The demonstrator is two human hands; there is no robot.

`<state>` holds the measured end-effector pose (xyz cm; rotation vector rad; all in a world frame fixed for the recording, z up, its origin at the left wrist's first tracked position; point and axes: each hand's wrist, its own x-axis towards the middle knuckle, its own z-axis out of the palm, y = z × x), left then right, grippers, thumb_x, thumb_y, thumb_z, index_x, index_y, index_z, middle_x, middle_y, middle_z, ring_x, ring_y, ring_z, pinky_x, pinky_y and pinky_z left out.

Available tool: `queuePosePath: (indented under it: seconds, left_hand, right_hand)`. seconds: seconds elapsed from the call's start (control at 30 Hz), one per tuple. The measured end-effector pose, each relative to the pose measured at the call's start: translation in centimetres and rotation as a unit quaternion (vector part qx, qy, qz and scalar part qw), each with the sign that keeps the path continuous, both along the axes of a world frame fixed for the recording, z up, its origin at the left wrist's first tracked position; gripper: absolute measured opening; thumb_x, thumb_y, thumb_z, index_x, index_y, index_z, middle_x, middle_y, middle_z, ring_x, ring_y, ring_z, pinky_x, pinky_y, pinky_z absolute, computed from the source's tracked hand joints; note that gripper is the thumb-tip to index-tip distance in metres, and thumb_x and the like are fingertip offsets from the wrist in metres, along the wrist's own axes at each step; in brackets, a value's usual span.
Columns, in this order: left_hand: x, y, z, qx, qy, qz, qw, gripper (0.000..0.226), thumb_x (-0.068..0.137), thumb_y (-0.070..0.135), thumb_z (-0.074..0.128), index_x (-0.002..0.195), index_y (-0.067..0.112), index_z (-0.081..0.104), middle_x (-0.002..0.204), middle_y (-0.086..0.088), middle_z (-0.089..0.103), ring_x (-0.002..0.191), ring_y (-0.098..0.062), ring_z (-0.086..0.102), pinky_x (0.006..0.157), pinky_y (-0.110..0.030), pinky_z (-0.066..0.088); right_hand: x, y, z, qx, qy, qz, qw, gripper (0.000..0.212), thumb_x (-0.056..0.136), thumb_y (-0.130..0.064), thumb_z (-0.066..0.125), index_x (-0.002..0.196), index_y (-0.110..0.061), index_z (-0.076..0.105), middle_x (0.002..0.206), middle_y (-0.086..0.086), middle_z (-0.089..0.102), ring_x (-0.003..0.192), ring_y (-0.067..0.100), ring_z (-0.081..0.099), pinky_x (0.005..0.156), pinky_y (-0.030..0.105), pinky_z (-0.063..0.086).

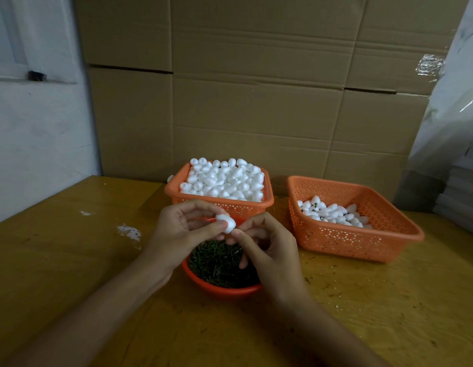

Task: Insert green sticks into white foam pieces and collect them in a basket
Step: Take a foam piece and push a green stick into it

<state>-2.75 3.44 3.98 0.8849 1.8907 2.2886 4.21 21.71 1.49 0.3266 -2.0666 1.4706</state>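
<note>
Cardboard wall [256, 75]: flat brown corrugated sheets with fold lines and seams, standing behind the table.
Table [71, 260]: yellowish wood, scuffed, with white smears on the left and small green and dark bits scattered on the right.
Right basket [362, 242]: orange plastic, squarish, walls punched with small holes. It holds a shallow layer of white foam pieces [336, 213] with a few green specks among them.
Back basket [219, 202]: the same orange perforated plastic, heaped above its rim with plain white foam eggs [224, 178], smooth and matte.
Red bowl [224, 290]: round, glossy plastic, near the table's front edge, under both hands.
Left hand [182, 226]: fingers curled, thumb and fingertips gripping the held foam piece.
Right hand [269, 250]: thumb and forefinger pinched together at the lower end of that piece, other fingers curled; whether a stick lies between the tips is hidden.
Held foam piece [226, 223]: white, egg-shaped, finely grained, between the two hands, above the bowl and in front of the back basket.
Green sticks [219, 263]: short, thin, dark green, a loose tangle filling the bowl.
</note>
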Motion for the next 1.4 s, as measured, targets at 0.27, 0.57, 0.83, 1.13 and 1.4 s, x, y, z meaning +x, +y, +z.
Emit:
queuePosePath:
  seconds: [0.27, 0.57, 0.83, 1.13, 1.4]
  left_hand:
    - [-0.17, -0.08, -0.14, 0.007, -0.005, 0.022, 1.0, 0.026, 0.069, 0.016, 0.089, 0.094, 0.017, 0.082, 0.106, -0.01, 0.081, 0.093, -0.03, 0.079, 0.075, -0.027, 0.064]
    - [-0.19, -0.09, -0.19, -0.03, 0.033, 0.019, 0.999, 0.026, 0.071, 0.015, 0.089, 0.095, 0.018, 0.082, 0.105, -0.006, 0.082, 0.099, -0.022, 0.079, 0.08, -0.024, 0.062]
    - [-0.16, -0.18, -0.27, -0.027, 0.035, 0.011, 0.999, 0.028, 0.072, 0.017, 0.089, 0.098, 0.019, 0.081, 0.107, -0.008, 0.081, 0.102, -0.025, 0.078, 0.081, -0.03, 0.064]
    - [-0.07, -0.12, -0.4, -0.048, 0.075, 0.004, 0.996, 0.038, 0.074, 0.015, 0.089, 0.109, 0.021, 0.077, 0.111, -0.002, 0.081, 0.108, -0.019, 0.076, 0.092, -0.029, 0.061]
    - [0.1, 0.05, -0.53, -0.082, 0.134, 0.002, 0.987, 0.027, 0.077, 0.004, 0.087, 0.102, 0.014, 0.082, 0.109, -0.001, 0.081, 0.11, -0.016, 0.075, 0.088, -0.027, 0.062]
  right_hand:
    - [-0.05, 0.08, 0.22, 0.035, -0.019, 0.005, 0.999, 0.006, 0.103, -0.02, 0.067, 0.109, -0.018, 0.067, 0.1, -0.009, 0.08, 0.069, 0.02, 0.075, 0.071, 0.05, 0.061]
    - [0.07, 0.34, 0.02, 0.056, -0.022, -0.003, 0.998, 0.015, 0.103, -0.019, 0.067, 0.1, -0.019, 0.052, 0.099, -0.008, 0.08, 0.066, 0.023, 0.074, 0.066, 0.049, 0.061]
    - [0.03, 0.0, 0.17, 0.082, -0.031, -0.018, 0.996, 0.014, 0.103, -0.027, 0.068, 0.109, -0.023, 0.057, 0.097, -0.015, 0.08, 0.068, 0.016, 0.076, 0.069, 0.049, 0.061]
    - [-0.09, -0.07, 0.15, 0.143, -0.042, -0.04, 0.988, 0.019, 0.104, -0.028, 0.066, 0.111, -0.029, 0.049, 0.091, -0.012, 0.08, 0.072, 0.011, 0.076, 0.074, 0.053, 0.057]
    - [0.19, -0.1, 0.51, 0.171, -0.058, -0.034, 0.983, 0.028, 0.105, -0.027, 0.064, 0.123, -0.03, 0.042, 0.098, -0.023, 0.078, 0.078, 0.003, 0.076, 0.077, 0.049, 0.06]
